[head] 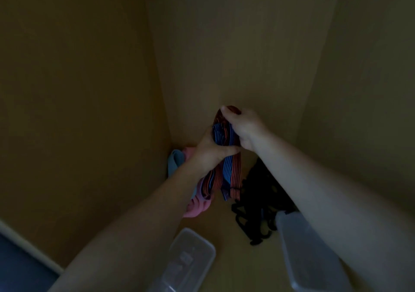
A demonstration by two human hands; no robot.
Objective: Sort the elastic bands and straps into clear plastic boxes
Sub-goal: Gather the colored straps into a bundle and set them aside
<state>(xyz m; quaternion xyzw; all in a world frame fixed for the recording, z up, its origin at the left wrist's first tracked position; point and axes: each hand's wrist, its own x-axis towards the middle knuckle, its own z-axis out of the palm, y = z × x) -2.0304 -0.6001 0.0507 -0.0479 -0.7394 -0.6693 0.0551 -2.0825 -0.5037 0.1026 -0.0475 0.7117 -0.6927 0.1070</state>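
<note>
Nearest to me, on the pale wooden floor of the cupboard (224, 231), stand two lidless boxes. The clear plastic box in the middle (190, 260) looks to hold no bands, only some faint moulding or a label on its base. The second clear box on the right (307, 253) is partly covered by the person's right forearm, and in this dim light I cannot tell whether anything lies in it. Just beyond and between them lies a tangle of black straps (256, 215), touching the right box's far corner. To the left of that, a pink band (195, 206) lies under the left forearm, with a light blue band (177, 163) beyond it, tucked into the cupboard's back corner. Further in, both hands are raised above the floor around a band striped in blue and orange. The left hand (211, 148) curls round the striped elastic band (226, 174) from below. The right hand (243, 126) grips its upper end, fingers bent over the top, while the loose loops hang down towards the pink band. Behind everything rises the plain back panel (235, 44). By my reckoning the sorting has barely begun: nothing visibly sits in a box, the striped band is in hand, and the black, pink and blue pieces are all left to place.
</note>
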